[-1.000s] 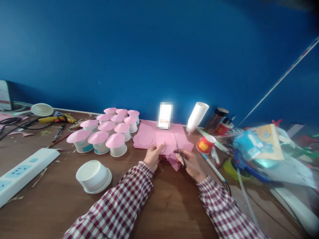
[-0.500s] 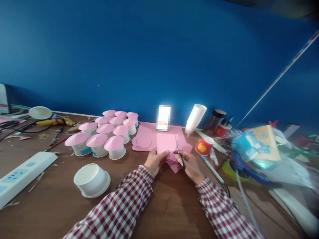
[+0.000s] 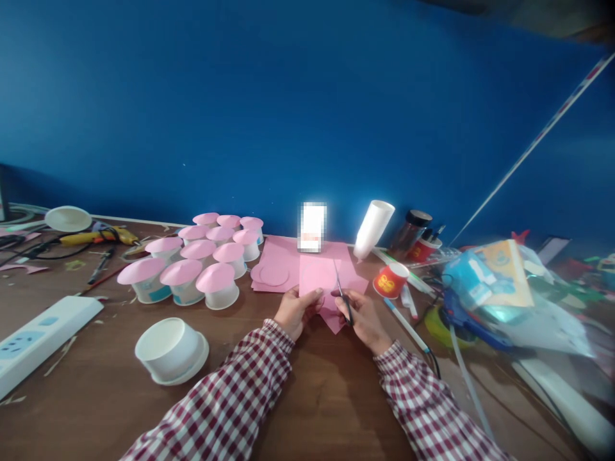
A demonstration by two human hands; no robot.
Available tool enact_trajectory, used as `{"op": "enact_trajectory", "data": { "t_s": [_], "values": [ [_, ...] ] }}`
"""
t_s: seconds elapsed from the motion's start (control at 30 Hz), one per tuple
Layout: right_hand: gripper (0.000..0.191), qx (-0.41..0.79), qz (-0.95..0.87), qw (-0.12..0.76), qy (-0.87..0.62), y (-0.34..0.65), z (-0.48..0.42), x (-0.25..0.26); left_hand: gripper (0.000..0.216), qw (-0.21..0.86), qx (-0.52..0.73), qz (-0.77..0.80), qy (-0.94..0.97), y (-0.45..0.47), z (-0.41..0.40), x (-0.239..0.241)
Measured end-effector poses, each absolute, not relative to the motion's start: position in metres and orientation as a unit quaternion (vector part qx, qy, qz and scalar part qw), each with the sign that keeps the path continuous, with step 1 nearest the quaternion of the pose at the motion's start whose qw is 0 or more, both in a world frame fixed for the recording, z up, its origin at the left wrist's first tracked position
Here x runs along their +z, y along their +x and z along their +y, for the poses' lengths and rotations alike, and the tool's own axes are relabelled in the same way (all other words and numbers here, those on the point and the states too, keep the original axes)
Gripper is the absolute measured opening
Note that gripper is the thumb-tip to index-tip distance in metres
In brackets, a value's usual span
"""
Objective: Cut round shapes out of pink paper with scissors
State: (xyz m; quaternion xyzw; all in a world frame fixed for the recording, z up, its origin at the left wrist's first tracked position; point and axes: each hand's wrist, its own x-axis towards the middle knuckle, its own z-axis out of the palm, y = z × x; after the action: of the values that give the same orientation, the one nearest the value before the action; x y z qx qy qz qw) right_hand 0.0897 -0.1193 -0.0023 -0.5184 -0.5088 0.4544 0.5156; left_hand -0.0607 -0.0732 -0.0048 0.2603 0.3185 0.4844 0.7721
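Left hand (image 3: 295, 312) has edged rightward, gripping pink paper (image 3: 318, 275); right hand (image 3: 364, 319) grips scissors (image 3: 348, 310), partly hiding them.

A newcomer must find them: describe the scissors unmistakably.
Below the blue wall, on the brown table, find the pink paper. At its near edge, the right hand holds the scissors: dark-handled, slim-bladed, the only tool amid the pink.

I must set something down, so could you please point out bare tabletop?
Tabletop is bare between the checked sleeves; also between the power strip and left sleeve, before the nearest white cup. Right of the right hand, plastic packets crowd it.
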Motion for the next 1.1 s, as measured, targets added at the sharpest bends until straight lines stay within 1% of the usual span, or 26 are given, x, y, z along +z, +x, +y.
{"op": "enact_trajectory", "data": {
  "t_s": [0.67, 0.87, 1.1],
  "values": [
    [0.038, 0.457, -0.508, 0.511, -0.522, 0.0891, -0.1200, 0.0004, 0.026, 0.766, 0.486, 0.326, 0.266, -0.0623, -0.0735, -0.0052],
    [0.042, 0.450, -0.508, 0.507, -0.532, 0.0886, -0.1202, 0.0013, 0.026, 0.764, 0.486, 0.336, 0.259, -0.0615, -0.0734, -0.0046],
    [0.037, 0.455, -0.511, 0.511, -0.520, 0.0879, -0.1206, 0.0004, 0.029, 0.755, 0.485, 0.331, 0.292, -0.0616, -0.0751, -0.0051]
  ]
}}
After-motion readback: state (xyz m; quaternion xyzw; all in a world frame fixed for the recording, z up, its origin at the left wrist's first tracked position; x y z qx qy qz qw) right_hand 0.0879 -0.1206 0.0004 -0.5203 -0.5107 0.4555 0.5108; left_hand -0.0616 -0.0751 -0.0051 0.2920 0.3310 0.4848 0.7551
